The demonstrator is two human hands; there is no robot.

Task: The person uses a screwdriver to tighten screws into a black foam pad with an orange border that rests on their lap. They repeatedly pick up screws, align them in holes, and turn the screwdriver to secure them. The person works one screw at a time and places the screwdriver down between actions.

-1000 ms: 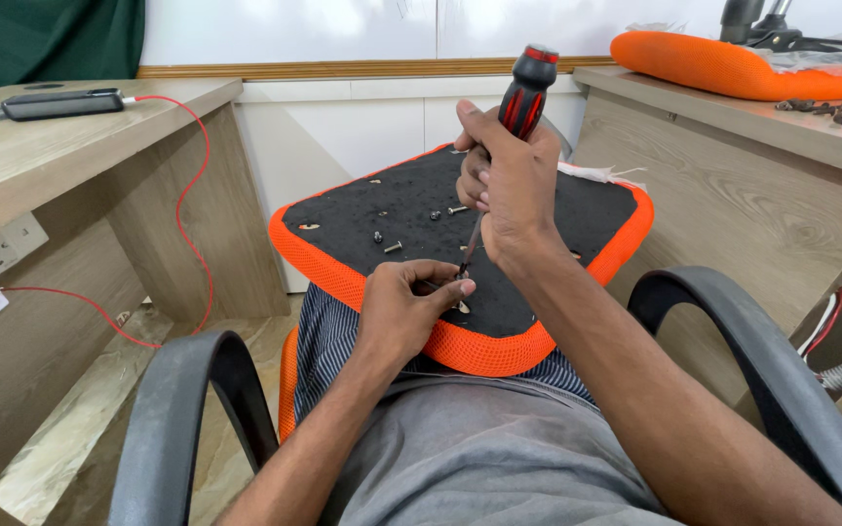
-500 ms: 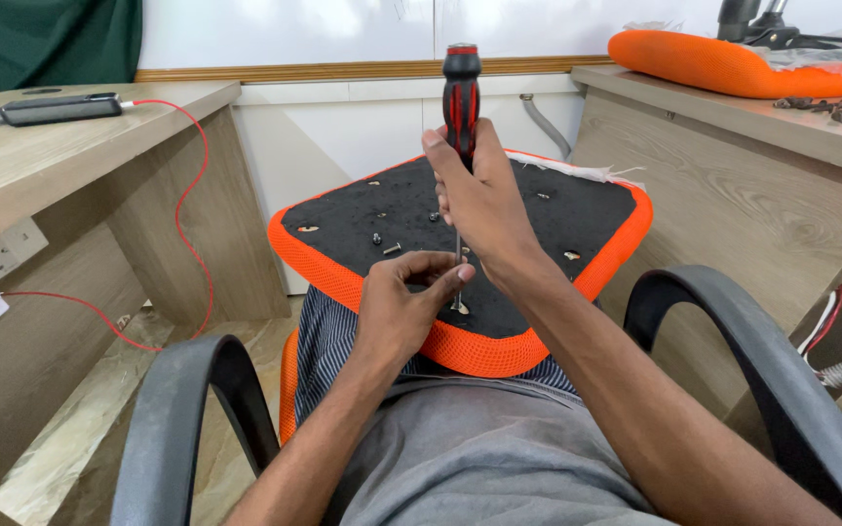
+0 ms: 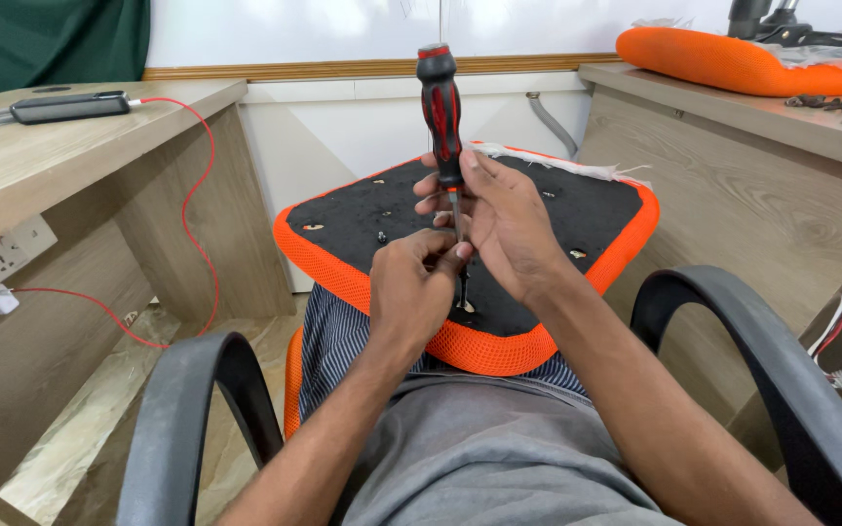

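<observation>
**Screwdriver upright on seat pad**

Resting across the lap: orange-edged, black-bottomed chair seat pad point(image 3: 538, 209), underside up. Curving either side below the grip: black chair armrests point(image 3: 733, 331). Right hand point(image 3: 509, 219) closed around the shaft just under the red-and-black screwdriver handle point(image 3: 440, 102), tool standing upright. Left hand point(image 3: 411, 287) pinching fingertips at the shaft's lower end, tip meeting the pad near its front edge.

You see a glossy plastic screwdriver handle point(image 3: 440, 102), a matt black cloth seat base point(image 3: 528, 209) with orange mesh edging, and a wood-grain bench point(image 3: 41, 170).
</observation>
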